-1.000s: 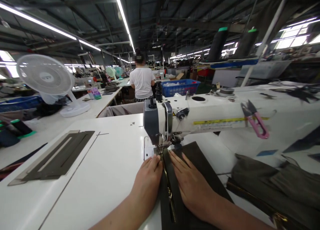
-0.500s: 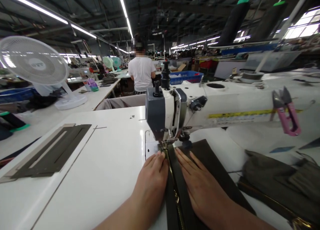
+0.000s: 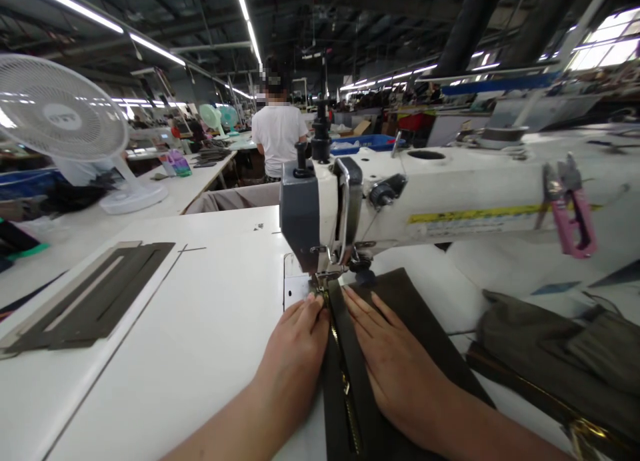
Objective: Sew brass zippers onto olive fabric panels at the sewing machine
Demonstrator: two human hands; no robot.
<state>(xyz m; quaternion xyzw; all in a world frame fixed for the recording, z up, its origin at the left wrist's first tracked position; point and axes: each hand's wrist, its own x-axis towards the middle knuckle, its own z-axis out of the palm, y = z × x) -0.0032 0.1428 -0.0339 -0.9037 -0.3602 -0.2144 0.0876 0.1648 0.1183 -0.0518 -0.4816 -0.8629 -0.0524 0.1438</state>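
Observation:
Dark olive fabric [image 3: 425, 341] with a gold zipper [image 3: 346, 385] lies under the needle area of a white and grey sewing machine [image 3: 300, 214]. My left hand [image 3: 295, 354] is at the zipper's left edge, its fingers pressed together on the strip close to the presser foot. My right hand [image 3: 395, 361] rests flat on the fabric right of the zipper, fingers stretched toward the foot. The zipper pull sits between the two hands. What lies under my left fingertips is hidden.
Flat dark pieces [image 3: 100, 294] lie on the table's left. A white fan [image 3: 65, 114] stands beyond them. Pink snips [image 3: 575, 221] are on the machine arm. More fabric with a zipper [image 3: 545, 354] lies at right. A person in white [image 3: 279, 134] stands ahead.
The whole view has shifted a little, so the machine and hands appear slightly higher and further left. Both hands keep nearly the same place on the fabric.

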